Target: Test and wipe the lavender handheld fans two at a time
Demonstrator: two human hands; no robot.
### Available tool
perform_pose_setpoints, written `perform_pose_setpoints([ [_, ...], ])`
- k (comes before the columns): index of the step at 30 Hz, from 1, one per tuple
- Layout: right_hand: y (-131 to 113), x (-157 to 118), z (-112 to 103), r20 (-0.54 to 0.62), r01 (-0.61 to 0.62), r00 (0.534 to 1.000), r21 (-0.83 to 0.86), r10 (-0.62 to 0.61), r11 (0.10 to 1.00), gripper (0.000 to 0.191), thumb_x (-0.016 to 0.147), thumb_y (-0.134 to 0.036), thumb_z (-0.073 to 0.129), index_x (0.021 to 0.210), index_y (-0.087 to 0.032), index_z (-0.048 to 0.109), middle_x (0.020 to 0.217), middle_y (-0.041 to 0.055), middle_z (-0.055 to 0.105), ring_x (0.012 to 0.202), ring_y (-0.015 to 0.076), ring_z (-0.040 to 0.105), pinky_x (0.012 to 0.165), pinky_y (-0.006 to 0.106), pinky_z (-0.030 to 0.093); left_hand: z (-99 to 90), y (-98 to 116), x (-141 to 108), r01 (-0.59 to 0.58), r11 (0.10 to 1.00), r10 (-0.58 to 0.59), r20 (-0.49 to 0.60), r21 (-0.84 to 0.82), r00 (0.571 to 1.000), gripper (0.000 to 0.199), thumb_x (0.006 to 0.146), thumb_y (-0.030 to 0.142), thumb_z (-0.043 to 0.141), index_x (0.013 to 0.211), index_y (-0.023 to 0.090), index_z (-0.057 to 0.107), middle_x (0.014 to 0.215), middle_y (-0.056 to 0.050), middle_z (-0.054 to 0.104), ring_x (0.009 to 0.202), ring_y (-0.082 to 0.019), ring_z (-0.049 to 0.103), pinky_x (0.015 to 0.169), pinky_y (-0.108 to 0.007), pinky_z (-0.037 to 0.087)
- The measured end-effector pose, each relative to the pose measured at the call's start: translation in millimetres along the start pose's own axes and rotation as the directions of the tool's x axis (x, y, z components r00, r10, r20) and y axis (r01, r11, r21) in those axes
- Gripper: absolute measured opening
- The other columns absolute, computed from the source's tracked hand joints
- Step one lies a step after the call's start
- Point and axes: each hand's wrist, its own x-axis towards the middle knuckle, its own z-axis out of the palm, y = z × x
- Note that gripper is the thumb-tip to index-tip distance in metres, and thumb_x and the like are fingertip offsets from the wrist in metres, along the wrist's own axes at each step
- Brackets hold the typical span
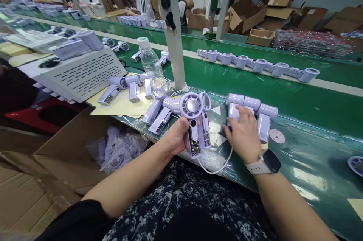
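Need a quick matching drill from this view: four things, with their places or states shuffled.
1. Left hand
2. Right hand
3. Watch
4. Clear bottle

A. At the grouped fans
B. Just left of the post in the picture
C. Holding the raised fans
D. Worn on the right arm

Pairs: 1-C, 2-A, 3-D, 4-B

No lettering or numbers are readable; right of the post, the counter bears 2 white triangles and a pink sticker.
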Motion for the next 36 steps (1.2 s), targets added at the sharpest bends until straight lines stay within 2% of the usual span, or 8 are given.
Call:
perform_pose_setpoints([
  [5, -12.0, -11.1, 7.8, 0.094, 0.048, 0.995, -0.016, -0.046, 0.999, 0.024, 0.09, -0.003, 0.047, 0.081, -0.016, 0.065, 0.141, 0.0272, 0.062, 0.143, 0.044, 0.046, 0.116, 0.068, 0.033, -16.2, 16.9, 0.4, -0.119, 0.989, 0.122, -0.035, 0.093, 0.992, 0.079, 0.054, 0.098, 0.066, 0.074, 0.022, 0.058, 0.103, -0.014, 0.074, 0.122, -0.04, 0.064, 0.092, -0.048, 0.061],
  [8, -27.4, -24.5, -1.9, 0.174, -0.018, 0.985, 0.061, 0.007, 0.998, 0.02, 0.099, -0.019, 0.045, 0.092, -0.017, 0.063, 0.094, 0.019, 0.074, 0.092, 0.0341, 0.07, 0.083, 0.053, 0.054, -11.8, 23.7, 1.3, -0.144, 0.981, 0.154, -0.066, 0.131, 0.986, 0.082, 0.059, 0.102, 0.057, 0.083, 0.023, 0.056, 0.107, -0.014, 0.073, 0.13, -0.04, 0.06, 0.095, -0.05, 0.06],
  [10, -37.2, -31.1, -10.4, 0.363, -0.172, 0.93, 0.299, 0.055, 0.939, 0.025, 0.104, -0.034, 0.044, 0.104, -0.018, 0.063, 0.063, 0.0034, 0.064, 0.058, 0.0225, 0.061, 0.058, 0.037, 0.05, -5.7, 25.7, 3.5, -0.167, 0.978, 0.177, -0.079, 0.124, 0.981, 0.083, 0.064, 0.103, 0.049, 0.086, 0.023, 0.054, 0.112, -0.014, 0.072, 0.132, -0.039, 0.059, 0.095, -0.05, 0.059],
  [13, -51.7, -34.3, -20.3, 0.613, -0.466, 0.79, 0.588, 0.011, 0.661, 0.032, 0.101, -0.046, 0.051, 0.105, -0.018, 0.066, 0.052, -0.004, 0.055, 0.05, 0.0174, 0.054, 0.054, 0.03, 0.045, 6.6, 24.8, 9.0, -0.204, 0.979, 0.206, -0.114, 0.025, 0.972, 0.082, 0.073, 0.102, 0.034, 0.083, 0.022, 0.051, 0.121, -0.014, 0.07, 0.134, -0.038, 0.059, 0.096, -0.051, 0.059],
  [17, -70.6, -33.4, -25.8, 0.519, -0.448, 0.854, 0.703, 0.031, 0.552, 0.029, 0.096, -0.044, 0.061, 0.085, -0.019, 0.072, 0.066, 0.0024, 0.07, 0.067, 0.0188, 0.065, 0.069, 0.031, 0.05, 22.4, 21.3, 13.7, -0.238, 0.963, 0.221, -0.132, -0.127, 0.966, 0.077, 0.079, 0.097, 0.037, 0.077, 0.021, 0.05, 0.126, -0.01, 0.071, 0.127, -0.033, 0.065, 0.098, -0.049, 0.058],
  [21, -85.6, -42.6, -19.4, 0.427, -0.388, 0.904, 0.788, 0.029, 0.478, 0.037, 0.099, -0.048, 0.061, 0.076, -0.019, 0.067, 0.053, -0.0006, 0.062, 0.053, 0.0145, 0.056, 0.059, 0.028, 0.043, 27.2, 19.2, 12.0, -0.228, 0.944, 0.22, -0.059, -0.24, 0.974, 0.076, 0.069, 0.097, 0.055, 0.071, 0.021, 0.053, 0.121, -0.007, 0.073, 0.115, -0.03, 0.071, 0.091, -0.042, 0.061],
  [27, -99.3, -58.3, -4.0, 0.443, -0.471, 0.876, 0.871, 0.19, 0.142, 0.042, 0.1, -0.057, 0.06, 0.081, -0.02, 0.06, 0.046, -0.01, 0.038, 0.04, 0.0091, 0.034, 0.044, 0.023, 0.033, 21.0, 17.4, 8.2, -0.322, 0.922, 0.316, -0.064, -0.217, 0.947, 0.074, 0.063, 0.095, 0.064, 0.07, 0.021, 0.058, 0.106, -0.008, 0.076, 0.102, -0.029, 0.073, 0.083, -0.04, 0.06],
  [36, -101.8, -55.8, 4.0, 0.346, -0.4, 0.913, 0.86, 0.214, 0.317, 0.044, 0.106, -0.053, 0.049, 0.074, -0.023, 0.055, 0.052, -0.0056, 0.047, 0.048, 0.0126, 0.047, 0.053, 0.025, 0.042, 19.9, 7.2, 5.9, -0.318, 0.926, 0.296, -0.13, -0.206, 0.946, 0.076, 0.059, 0.097, 0.065, 0.069, 0.022, 0.055, 0.102, -0.01, 0.076, 0.116, -0.035, 0.069, 0.093, -0.047, 0.058],
])
